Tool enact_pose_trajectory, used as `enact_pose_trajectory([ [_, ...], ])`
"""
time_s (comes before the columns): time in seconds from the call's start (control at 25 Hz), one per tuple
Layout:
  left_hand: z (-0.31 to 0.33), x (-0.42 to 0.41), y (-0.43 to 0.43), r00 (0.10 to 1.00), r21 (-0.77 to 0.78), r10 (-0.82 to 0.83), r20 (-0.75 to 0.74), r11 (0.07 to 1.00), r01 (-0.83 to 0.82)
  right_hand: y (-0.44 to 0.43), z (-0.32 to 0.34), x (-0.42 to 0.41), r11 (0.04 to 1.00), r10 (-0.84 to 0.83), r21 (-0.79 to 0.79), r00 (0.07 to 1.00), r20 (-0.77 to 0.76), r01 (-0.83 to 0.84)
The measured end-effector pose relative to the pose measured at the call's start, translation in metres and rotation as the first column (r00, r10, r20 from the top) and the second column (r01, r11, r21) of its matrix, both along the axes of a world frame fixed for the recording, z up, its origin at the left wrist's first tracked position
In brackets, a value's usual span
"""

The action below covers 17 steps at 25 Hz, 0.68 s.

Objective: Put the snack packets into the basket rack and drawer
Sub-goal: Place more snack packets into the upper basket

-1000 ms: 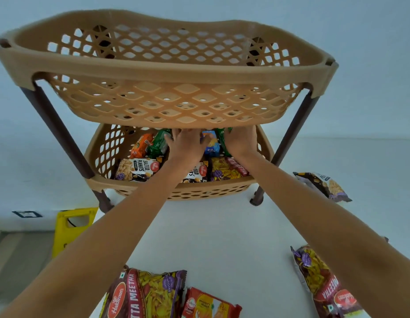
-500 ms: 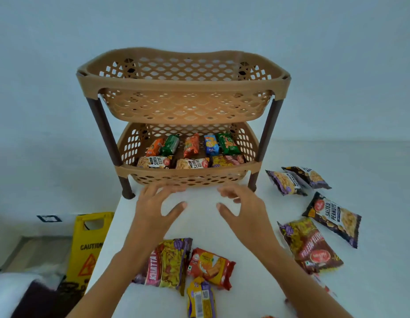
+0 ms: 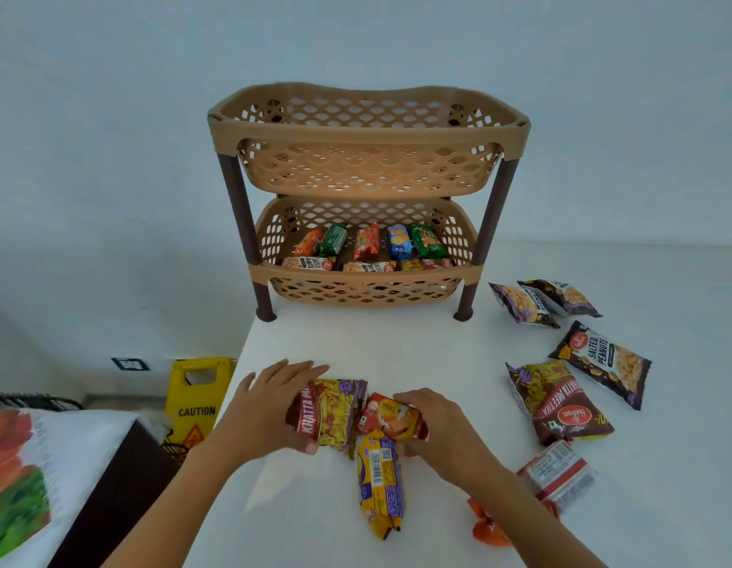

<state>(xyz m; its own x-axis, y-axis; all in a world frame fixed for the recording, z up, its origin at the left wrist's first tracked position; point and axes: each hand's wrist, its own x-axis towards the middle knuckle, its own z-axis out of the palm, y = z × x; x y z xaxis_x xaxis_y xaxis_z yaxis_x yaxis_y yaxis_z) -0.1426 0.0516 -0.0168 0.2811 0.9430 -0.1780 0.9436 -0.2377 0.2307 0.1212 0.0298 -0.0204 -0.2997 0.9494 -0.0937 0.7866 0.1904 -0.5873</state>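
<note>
Packets lie flat on the white desk (image 3: 397, 350), the yellow biscuit packet (image 3: 380, 489) nearest to the person. Just beyond it the left hand (image 3: 270, 407) curls round the edge of a Khatta Meetha packet (image 3: 329, 412). The right hand (image 3: 442, 428) closes over a red-orange snack packet (image 3: 391, 416), and both arms reach forward. These bags look light, soft and probably slippery, so holding them at the sides seems best. Farther back stands the basket rack (image 3: 368, 129), whose lower basket already holds packets.
</note>
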Motion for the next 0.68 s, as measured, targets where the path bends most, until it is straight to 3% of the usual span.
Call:
enact_pose_trajectory([
  [0.12, -0.005, 0.005, 0.004, 0.998, -0.017, -0.044, -0.048, 0.999, 0.044, -0.002, -0.003, -0.002, 1.000, -0.011, 0.006, 1.000, 0.019, 0.011],
  [0.28, -0.015, 0.006, 0.005, 0.999, -0.004, -0.028, 0.029, 1.000, 0.028, -0.003, -0.003, -0.001, 0.994, -0.084, 0.068, 0.996, -0.010, 0.084],
  [0.52, -0.015, 0.005, 0.009, 0.953, 0.181, -0.001, 0.304, 0.982, -0.056, -0.002, 0.013, 0.012, 0.958, -0.166, 0.218, 0.979, -0.114, 0.188],
  [0.68, -0.003, 0.006, 0.009, 0.928, 0.272, -0.016, 0.373, 0.958, -0.093, 0.006, 0.040, 0.019, 0.909, -0.162, 0.354, 0.969, -0.186, 0.220],
])
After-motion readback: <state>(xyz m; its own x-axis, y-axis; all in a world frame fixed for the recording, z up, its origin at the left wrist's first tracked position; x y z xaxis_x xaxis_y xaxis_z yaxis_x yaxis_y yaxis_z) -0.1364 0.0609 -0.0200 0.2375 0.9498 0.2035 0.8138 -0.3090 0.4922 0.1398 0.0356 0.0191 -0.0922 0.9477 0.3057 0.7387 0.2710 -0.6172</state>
